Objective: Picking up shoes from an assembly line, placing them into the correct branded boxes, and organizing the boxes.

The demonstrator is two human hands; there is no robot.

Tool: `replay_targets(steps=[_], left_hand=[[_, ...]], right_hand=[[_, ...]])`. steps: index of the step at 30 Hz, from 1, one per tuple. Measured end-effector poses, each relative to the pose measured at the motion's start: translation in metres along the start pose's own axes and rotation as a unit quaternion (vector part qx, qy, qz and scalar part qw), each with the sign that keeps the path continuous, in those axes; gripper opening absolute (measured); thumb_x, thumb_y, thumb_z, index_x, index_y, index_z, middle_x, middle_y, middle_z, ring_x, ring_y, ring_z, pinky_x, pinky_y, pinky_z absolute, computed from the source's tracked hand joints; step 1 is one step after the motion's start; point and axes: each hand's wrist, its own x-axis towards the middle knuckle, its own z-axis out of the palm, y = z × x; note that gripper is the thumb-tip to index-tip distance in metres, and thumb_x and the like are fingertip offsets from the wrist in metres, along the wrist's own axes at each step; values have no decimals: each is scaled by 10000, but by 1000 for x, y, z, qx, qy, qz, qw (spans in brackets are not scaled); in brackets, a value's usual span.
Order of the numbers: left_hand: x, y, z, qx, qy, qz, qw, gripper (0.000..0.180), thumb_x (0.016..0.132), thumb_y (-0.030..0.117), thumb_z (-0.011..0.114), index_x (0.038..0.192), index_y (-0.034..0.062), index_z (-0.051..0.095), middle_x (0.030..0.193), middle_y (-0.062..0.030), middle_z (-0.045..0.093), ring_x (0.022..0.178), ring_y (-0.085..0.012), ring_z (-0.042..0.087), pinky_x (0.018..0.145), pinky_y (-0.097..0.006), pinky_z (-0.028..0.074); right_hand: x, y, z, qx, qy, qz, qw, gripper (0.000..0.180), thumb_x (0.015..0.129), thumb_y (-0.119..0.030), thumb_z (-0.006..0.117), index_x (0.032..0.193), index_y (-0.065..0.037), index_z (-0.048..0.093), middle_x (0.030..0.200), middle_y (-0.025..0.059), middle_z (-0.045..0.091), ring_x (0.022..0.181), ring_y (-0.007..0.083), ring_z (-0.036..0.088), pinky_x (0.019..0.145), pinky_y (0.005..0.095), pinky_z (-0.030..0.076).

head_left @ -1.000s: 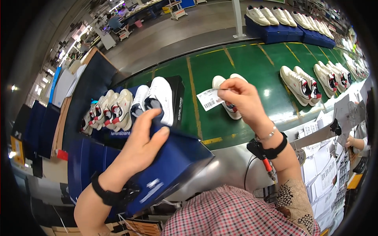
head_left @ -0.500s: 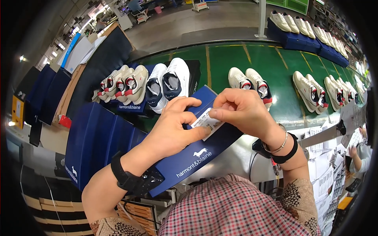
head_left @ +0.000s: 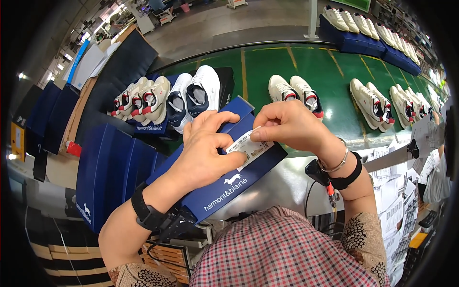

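A person holds a dark blue shoe box in front of their chest, tilted, with its long side facing up. The box is the main thing here, so every place is told from it.

The left hand lies flat on top of the box. Its fingers are spread a little, and the thumb presses down on the near end of a small white label. The right hand is just above the right end of the box. Its thumb and first finger are pressed together and pinch the far edge of the label. The label lies on the box near its right end, between the two hands.

Each wrist wears a black band. The right wrist also has a thin silver bracelet.

Behind the box runs a green belt. On it, right behind the box, sits a pair of white and dark blue shoes. To the right of those, also behind the box, is a pair of white shoes with red and blue heels. More white shoes sit farther right.

To the left of the box stands a row of flat blue boxes. Behind those, more shoes rest in a bunch.

Below the box is the person's red checked shirt.
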Motion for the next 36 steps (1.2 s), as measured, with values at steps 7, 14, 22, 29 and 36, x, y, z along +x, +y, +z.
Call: replay_targets(steps=[7,14,22,29,36], left_hand=[[2,4,-3,7,-45,-9,999,178,660,214,682,706,48,641,1295,-77,443,1280,-293,257,1044,-424,140],[5,6,2,39,-36,19,998,192,666,205,658,695,27,589,1259,-90,454,1246,-303,290,1025,-437,177],[4,1,13,41,23,83,995,256,634,236,671,599,11,554,1185,-116,482,1151,-319,382,946,-438,288],[-3,6,4,-84,10,-23,996,200,713,135,696,749,32,529,1202,-148,460,1099,-286,475,921,-356,375],[-1,3,16,-126,86,-32,988,347,820,76,581,1146,9,484,1198,-158,501,1134,-261,495,961,-350,380]], right_hand=[[1,-1,-5,-37,-22,8,999,221,712,-253,704,748,-38,666,622,66,616,562,132,575,536,262,435],[-8,-7,-1,-185,27,-77,979,208,684,-229,698,755,-52,615,676,79,564,637,238,565,589,320,444],[-14,-5,-1,-173,61,-38,982,339,681,-214,716,934,-40,572,786,94,566,669,251,566,614,332,451],[-27,9,9,-232,165,-170,944,435,643,-185,755,1005,-35,566,873,96,580,764,262,583,674,345,480],[-67,-10,35,-341,-53,-288,893,711,633,-371,738,1205,-34,482,1255,122,497,1208,271,437,978,446,349]])
